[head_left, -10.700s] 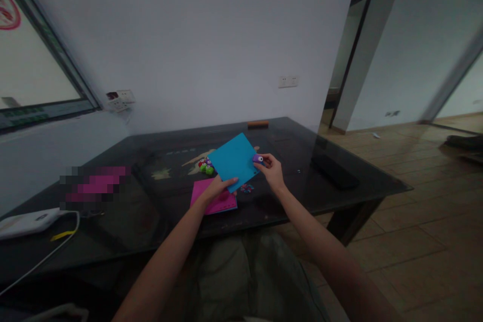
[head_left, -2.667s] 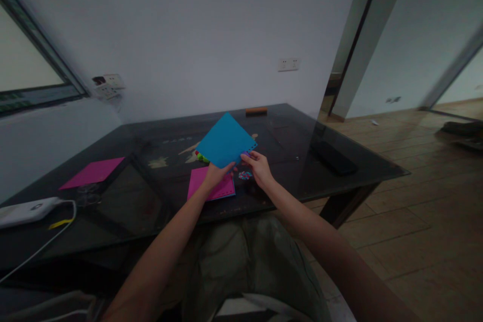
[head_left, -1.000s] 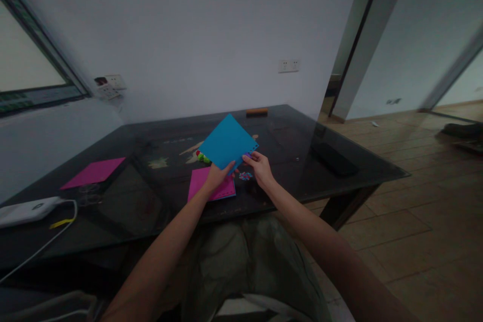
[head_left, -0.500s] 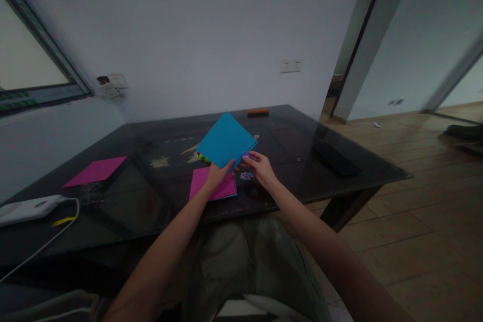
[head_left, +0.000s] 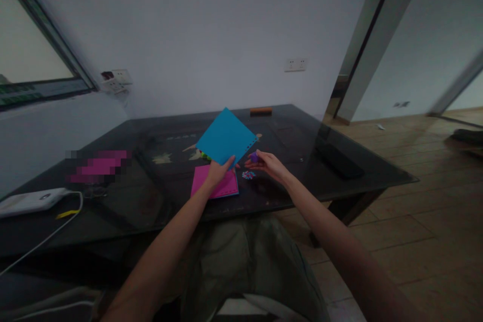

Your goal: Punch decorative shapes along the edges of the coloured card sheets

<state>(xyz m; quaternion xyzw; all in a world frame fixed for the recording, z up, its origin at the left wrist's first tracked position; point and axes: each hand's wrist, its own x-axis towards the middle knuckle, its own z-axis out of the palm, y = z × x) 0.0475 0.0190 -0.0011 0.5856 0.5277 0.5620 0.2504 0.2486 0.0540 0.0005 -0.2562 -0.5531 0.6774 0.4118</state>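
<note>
Your right hand closes its grip on a small purple punch — pinched at the fingertips, held just clear of the sheet's edge, not touching it. Your left hand pinches the blue sheet at its lowest corner, thumb on the near face, so the sheet stands tilted up off the tabletop like a diamond, one corner up, one down.

Key relation: the punch lies to the right of the sheet, level with its lower right edge. That edge runs diagonally from the right-hand corner down to your left grip, and a row of small notches shows along it. The punch sits near the lower end of that run, close to your left fingers; the gap between the two hands is small. The right hand is the nearer one to the free edge — the left only anchors the corner.

Below the hands: a pink sheet lies flat on the tabletop under your left wrist, and a little heap of coloured paper bits lies just right of it, almost under the punch. Behind the blue sheet a green punch peeks out, mostly hidden.

Farther out: a white device with a cable at far left, an orange block at the far edge.
</note>
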